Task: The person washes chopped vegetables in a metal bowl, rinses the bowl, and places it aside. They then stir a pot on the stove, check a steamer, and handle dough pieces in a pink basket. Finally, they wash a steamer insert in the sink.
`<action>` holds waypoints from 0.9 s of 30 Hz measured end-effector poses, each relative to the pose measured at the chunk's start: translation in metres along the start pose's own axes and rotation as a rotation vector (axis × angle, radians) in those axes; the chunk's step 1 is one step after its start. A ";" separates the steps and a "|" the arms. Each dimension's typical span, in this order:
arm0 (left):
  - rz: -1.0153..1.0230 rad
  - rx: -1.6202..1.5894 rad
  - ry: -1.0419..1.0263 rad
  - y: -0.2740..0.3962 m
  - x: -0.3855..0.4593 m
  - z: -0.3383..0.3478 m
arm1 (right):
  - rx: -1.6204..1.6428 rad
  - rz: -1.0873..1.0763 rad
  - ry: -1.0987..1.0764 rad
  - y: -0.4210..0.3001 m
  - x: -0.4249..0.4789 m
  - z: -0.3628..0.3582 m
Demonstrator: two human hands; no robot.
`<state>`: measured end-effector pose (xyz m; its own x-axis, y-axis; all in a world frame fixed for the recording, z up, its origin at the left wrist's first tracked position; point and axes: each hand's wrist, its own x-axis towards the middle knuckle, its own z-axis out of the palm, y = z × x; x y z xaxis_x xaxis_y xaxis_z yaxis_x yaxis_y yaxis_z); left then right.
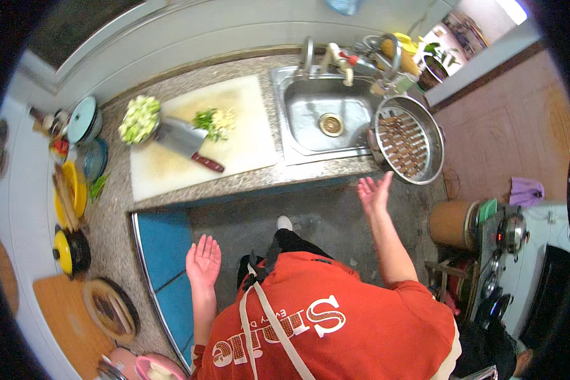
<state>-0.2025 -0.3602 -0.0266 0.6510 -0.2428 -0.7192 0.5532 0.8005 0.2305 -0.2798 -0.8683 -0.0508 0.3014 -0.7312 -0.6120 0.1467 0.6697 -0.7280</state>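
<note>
My left hand (pixel 203 261) is held palm up over the floor, left of my body, with nothing in it. My right hand (pixel 375 191) is also empty, fingers spread, just below the counter edge near the round metal steamer pan (pixel 434 166). That pan has a slotted bottom and rests at the right end of the sink (pixel 294 137). On the white cutting board (pixel 247 152) lies a cleaver (pixel 185 140) with a dark red handle. Chopped green herbs (pixel 206 118) and chopped pale pieces, possibly garlic (pixel 224 121), lie beside its blade. A bowl heaped with cut pale-green vegetable (pixel 141 118) stands at the board's left corner.
Along the left counter are a lidded light-blue pot (pixel 82 121), a yellow basin (pixel 79 190), a black pot with a yellow lid (pixel 76 251) and a wooden board (pixel 69 318). Faucets (pixel 308 57) rise behind the sink. Cookware and a steel kettle (pixel 513 232) stand at right.
</note>
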 end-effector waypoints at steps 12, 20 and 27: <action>-0.468 0.558 -0.087 -0.089 0.119 0.140 | -0.125 -0.046 0.250 -0.092 0.090 -0.100; -0.556 0.985 -0.525 -0.181 0.156 0.240 | -0.575 -0.057 0.098 -0.121 -0.006 -0.082; -0.694 0.942 -0.554 -0.226 0.151 0.272 | -0.725 0.042 -0.128 -0.148 0.012 -0.071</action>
<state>-0.0882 -0.7272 -0.0087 0.0846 -0.8243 -0.5598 0.8634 -0.2197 0.4541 -0.3646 -0.9855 0.0278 0.4073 -0.6566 -0.6349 -0.5132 0.4105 -0.7537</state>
